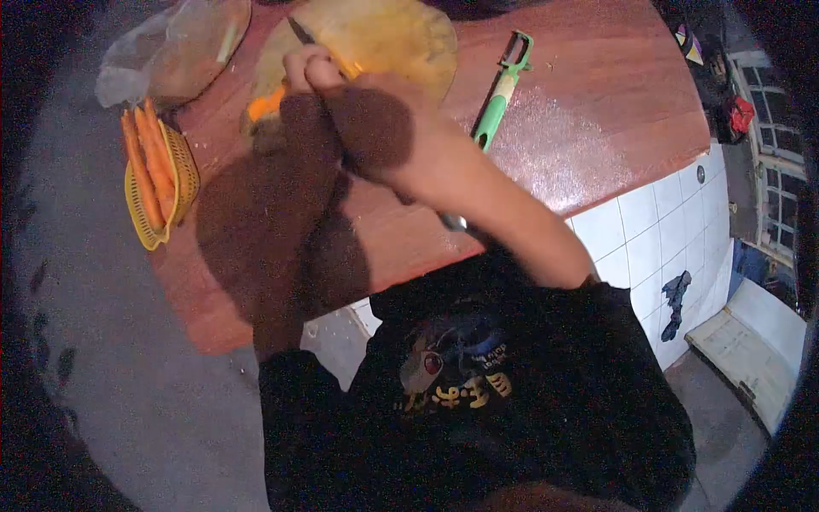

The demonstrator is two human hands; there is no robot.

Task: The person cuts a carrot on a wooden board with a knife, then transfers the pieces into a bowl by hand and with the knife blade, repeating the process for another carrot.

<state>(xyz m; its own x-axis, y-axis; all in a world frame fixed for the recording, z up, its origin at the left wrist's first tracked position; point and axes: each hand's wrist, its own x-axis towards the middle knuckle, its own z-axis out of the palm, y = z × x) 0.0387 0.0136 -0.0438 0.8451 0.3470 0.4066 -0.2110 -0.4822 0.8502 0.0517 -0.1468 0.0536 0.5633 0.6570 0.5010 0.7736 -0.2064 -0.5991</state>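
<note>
Two dark sleeves lie nearest you, part of the black printed shirt [512, 375], and out of them your forearms reach across the reddish table [597, 102]. Beneath your right forearm [512, 200], near the table's edge, a bit of shiny metal [455, 222] shows, too covered to identify. Farther along, left of your left arm, the yellow basket [189, 166] sits at the table's side with whole carrots [152, 166] standing out of it lengthwise, pointing mostly away from you. Just right of your right forearm lies the green peeler [490, 119], its head turned away from you.

Beyond that, your left hand [305, 101] and right hand [367, 113] come together over the near part of the round cutting board [418, 43]. Their fingers are curled and bunched close; you cannot tell from here what either one pinches, as the backs of the hands cover it. An orange carrot piece [264, 106] shows on the board to the left of the hands, nearer the left one, its long axis running crosswise with a slight slant. The knife [301, 32] shows only its dark blade past the fingertips, pointing away and leftward, so it lies across the carrot's line. Farthest left, a clear plastic bag [171, 55] rests beside the board.
</note>
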